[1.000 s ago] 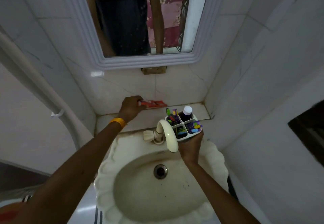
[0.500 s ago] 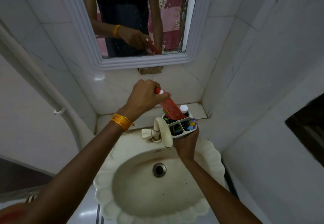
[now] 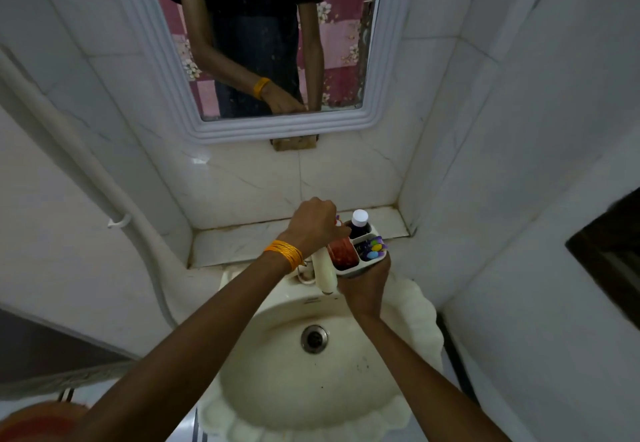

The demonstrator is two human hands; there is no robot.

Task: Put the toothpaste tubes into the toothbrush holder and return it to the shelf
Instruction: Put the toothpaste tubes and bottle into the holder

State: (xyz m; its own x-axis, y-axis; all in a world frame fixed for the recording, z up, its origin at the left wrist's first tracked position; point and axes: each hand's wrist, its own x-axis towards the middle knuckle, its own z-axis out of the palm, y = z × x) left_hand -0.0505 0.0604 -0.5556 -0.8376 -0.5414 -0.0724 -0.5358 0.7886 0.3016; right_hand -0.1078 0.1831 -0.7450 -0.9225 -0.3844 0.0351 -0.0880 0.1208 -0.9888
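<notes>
- Centre of the frame: the right hand [image 3: 365,284] is wrapped round the base of the white toothbrush holder [image 3: 360,254] and carries it above the back rim of the sink [image 3: 420,306], just right of the tap [image 3: 323,270]
- Left hand [image 3: 313,225], with orange bangles [image 3: 285,253] at the wrist: fingers closed on the cap end of a red toothpaste tube [image 3: 343,251], which stands in the holder's near-left compartment
- Other compartments: a dark bottle with a white cap [image 3: 359,221] at the back, coloured toothbrushes [image 3: 372,247] at the right
- Progress, as judged: one tube is seated or nearly so, though the left hand has not let go; whether a second tube is already inside cannot be told, since the hand hides that corner
- Shelf [image 3: 242,242], the tiled ledge below the mirror [image 3: 270,36]: no further tube shows on its visible part
- Left to do: release the tube, then set the holder back on the shelf
</notes>
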